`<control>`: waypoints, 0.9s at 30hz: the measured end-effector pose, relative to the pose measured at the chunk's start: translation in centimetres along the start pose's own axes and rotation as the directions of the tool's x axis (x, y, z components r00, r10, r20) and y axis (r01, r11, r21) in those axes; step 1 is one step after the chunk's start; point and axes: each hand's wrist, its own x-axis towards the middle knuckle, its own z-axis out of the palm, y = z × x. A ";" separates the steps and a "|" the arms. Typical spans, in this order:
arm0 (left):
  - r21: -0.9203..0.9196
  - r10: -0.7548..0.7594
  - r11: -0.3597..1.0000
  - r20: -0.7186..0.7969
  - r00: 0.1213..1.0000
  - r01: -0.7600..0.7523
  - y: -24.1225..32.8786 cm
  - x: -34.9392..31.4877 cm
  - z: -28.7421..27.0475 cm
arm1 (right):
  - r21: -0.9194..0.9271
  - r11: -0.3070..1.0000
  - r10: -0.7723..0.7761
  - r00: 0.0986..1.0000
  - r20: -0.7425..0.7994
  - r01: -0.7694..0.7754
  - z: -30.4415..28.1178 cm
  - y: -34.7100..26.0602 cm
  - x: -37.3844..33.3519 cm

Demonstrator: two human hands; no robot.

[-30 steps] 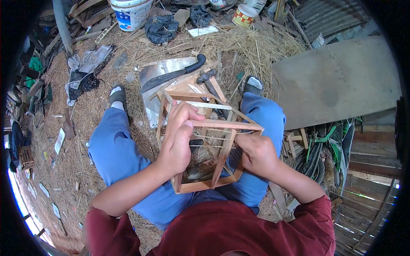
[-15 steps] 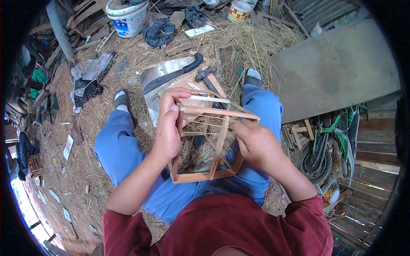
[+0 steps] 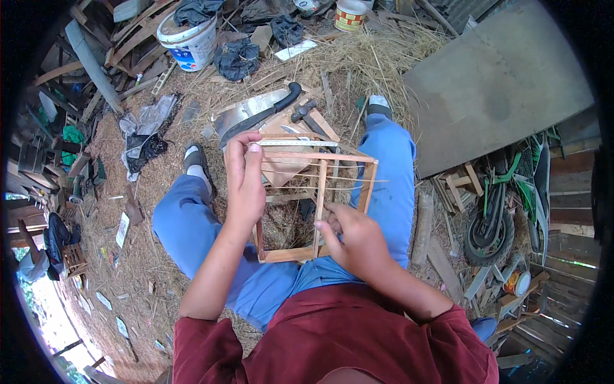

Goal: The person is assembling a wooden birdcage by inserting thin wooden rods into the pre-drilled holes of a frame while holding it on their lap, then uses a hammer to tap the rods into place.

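A small box-shaped wooden frame point(image 3: 289, 255) rests at my lap between my knees, made of narrow strips with open sides. My left hand point(image 3: 245, 182) is closed around its far left corner, thumb on top. My right hand point(image 3: 355, 238) is closed at the middle bar, thumb and fingers on either side of it. Several thin sticks point(image 3: 364, 181) run crosswise through the frame, and one sticks out past its right side. A white strip with markings point(image 3: 294, 143) lies along the far edge, near my left fingertips.
Beyond the frame lie a machete point(image 3: 263, 114), a hammer point(image 3: 306, 115) and a wooden board point(image 3: 281, 168) on straw-covered ground. A white bucket point(image 3: 188, 45) and black plastic point(image 3: 236, 59) are farther off. To the right are a large flat sheet point(image 3: 505, 89) and a small green motorbike point(image 3: 495, 211).
My right hand has moved from the frame's far right side down to the middle bar. The frame has shifted slightly left, and a thin stick now pokes out on its right.
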 end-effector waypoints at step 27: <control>-0.339 -0.094 0.926 0.223 0.970 0.167 -2.2 0.8 -1.9 | -0.035 0.999 -0.015 0.999 0.031 0.016 4.0 0.4 2.0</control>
